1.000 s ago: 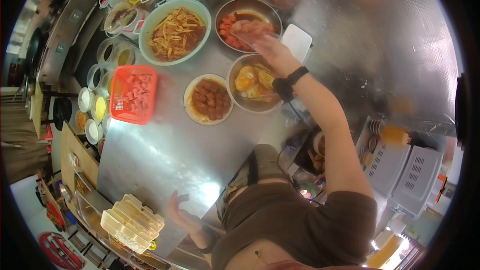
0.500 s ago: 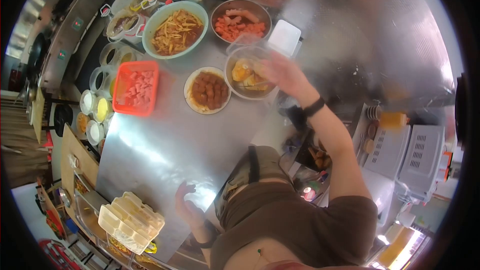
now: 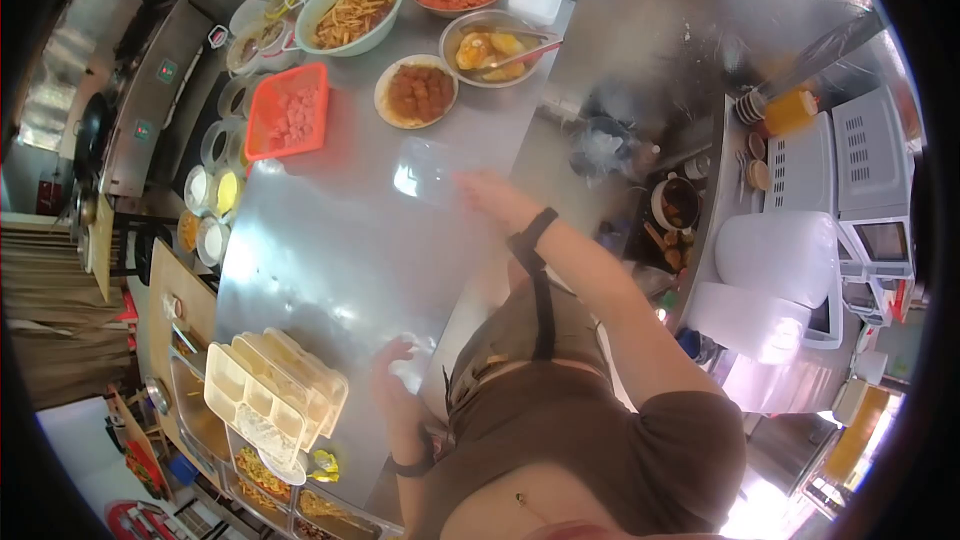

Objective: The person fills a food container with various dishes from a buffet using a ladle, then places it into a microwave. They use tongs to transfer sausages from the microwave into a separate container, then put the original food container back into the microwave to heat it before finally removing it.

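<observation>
Clear plastic piece [image 3: 424,170] pinched in right hand [image 3: 492,198], over metal table [image 3: 330,240], left hand [image 3: 396,385] open, fingers slightly curled

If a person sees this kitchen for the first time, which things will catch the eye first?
Probably the orange-red basket of pink chunks, towards the left of the steel table, with the pale green bowl of yellowish strips beyond it. Then the stacked compartment trays at the near left corner, and the clear plastic at the right hand.

Plate [image 3: 384,100] lies between basket [image 3: 262,125] and egg bowl [image 3: 451,32]
</observation>
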Motion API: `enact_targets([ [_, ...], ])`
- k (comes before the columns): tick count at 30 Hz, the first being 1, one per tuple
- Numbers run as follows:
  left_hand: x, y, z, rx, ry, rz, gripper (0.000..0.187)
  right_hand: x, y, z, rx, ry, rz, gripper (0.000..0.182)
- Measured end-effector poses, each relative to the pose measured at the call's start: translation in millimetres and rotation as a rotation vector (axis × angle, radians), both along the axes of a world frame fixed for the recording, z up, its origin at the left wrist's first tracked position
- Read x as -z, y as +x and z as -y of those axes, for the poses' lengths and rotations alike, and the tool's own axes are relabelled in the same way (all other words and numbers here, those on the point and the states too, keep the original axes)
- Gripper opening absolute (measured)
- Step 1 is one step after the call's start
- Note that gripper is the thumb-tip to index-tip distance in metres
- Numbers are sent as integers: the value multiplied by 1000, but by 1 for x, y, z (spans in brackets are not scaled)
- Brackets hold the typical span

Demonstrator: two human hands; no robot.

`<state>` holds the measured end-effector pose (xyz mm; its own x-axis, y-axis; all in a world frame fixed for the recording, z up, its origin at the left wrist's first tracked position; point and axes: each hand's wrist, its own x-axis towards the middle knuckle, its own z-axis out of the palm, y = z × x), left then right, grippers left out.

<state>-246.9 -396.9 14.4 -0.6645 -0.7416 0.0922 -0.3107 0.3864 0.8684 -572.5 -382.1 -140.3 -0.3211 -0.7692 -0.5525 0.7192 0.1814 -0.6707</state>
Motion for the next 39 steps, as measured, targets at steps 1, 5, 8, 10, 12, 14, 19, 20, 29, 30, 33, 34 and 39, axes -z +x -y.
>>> enact_targets([
  [1,0,-1,3,-43,-15,1,53,4,-10,6,-30,193,-230,52],
  [5,19,-6,0,-94,-19,21,52,-27,-107,-5,-12,451,-932,74],
  [8,24,-34,4,-138,74,-19,56,-67,-185,-15,124,554,-1627,81],
  [10,21,-65,13,-160,61,5,58,-68,-233,-10,-17,620,-1864,82],
  [12,23,-103,24,-187,53,-5,58,-75,-274,2,-384,628,-2076,86],
  [14,17,-151,28,-216,35,-5,59,-84,-288,20,-577,607,-1996,86],
  [19,6,-243,41,-246,98,-6,53,-106,-331,25,-802,447,-1832,80],
  [20,5,-253,43,-236,101,-6,50,-114,-347,25,-707,405,-1821,77],
  [29,-9,-291,50,-379,67,14,60,-121,-434,131,-514,665,-2039,70],
  [30,-11,-291,51,-378,50,23,60,-115,-432,137,-539,688,-2159,67],
  [33,-15,-290,50,-408,28,63,60,-108,-433,144,-513,672,-2291,63],
  [34,-14,-287,49,-418,27,65,60,-115,-436,142,-499,666,-2230,62],
  [39,-7,-281,42,-518,49,22,56,-112,-449,139,-585,630,-2194,57],
])
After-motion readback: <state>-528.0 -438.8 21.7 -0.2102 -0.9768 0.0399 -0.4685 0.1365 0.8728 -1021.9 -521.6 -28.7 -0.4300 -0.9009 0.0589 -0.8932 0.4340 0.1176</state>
